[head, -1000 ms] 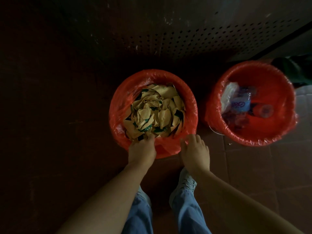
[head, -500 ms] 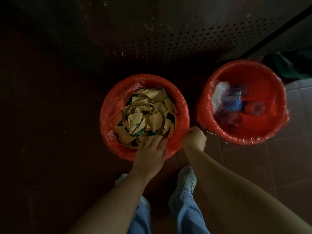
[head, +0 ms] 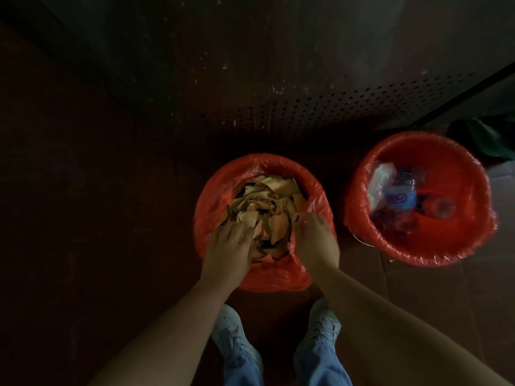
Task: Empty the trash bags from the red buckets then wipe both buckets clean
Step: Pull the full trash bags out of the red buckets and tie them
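Room: pretty dim spot, brownish tiled floor [head: 418, 307], with a dark panel [head: 334, 107] full of little holes running across the back.
Middle bucket [head: 204, 210]: red, standing on the floor right in front of the person's feet, both hands on its near side.
Trash bag [head: 278, 277]: red plastic liner inside that bucket. It's folded over the far rim, but on the near side it sits loose and bunched up, off the rim.
What's in it: crumpled tan paper scraps [head: 267, 207] with bits of dark green print, piled close to the top.
Left hand [head: 228, 249]: lying on the near-left edge, fingers fairly straight and a bit spread, tips on the paper scraps. It isn't gripping anything as far as I can see.
Right hand [head: 316, 240]: on the near-right edge, fingers curled down and pinching the bag's edge, so the plastic bunches inward there.
Right-hand bucket [head: 418, 259]: also red, off to the right, not touching the middle one, no hand on it.
Second bag [head: 473, 190]: red liner stretched neatly over that bucket's whole rim.
What's in that one: a clear plastic bottle [head: 401, 200] with a blue and white label, a whitish wrapper [head: 380, 179] just left of it, plus more clear plastic too murky to name.
Feet: pale shoes [head: 231, 330] and blue jeans [head: 320, 363] just below the middle bucket, toes pointing at it.
Top right corner: some dark green thing [head: 485, 137] past the right-hand bucket, can't tell what it is.
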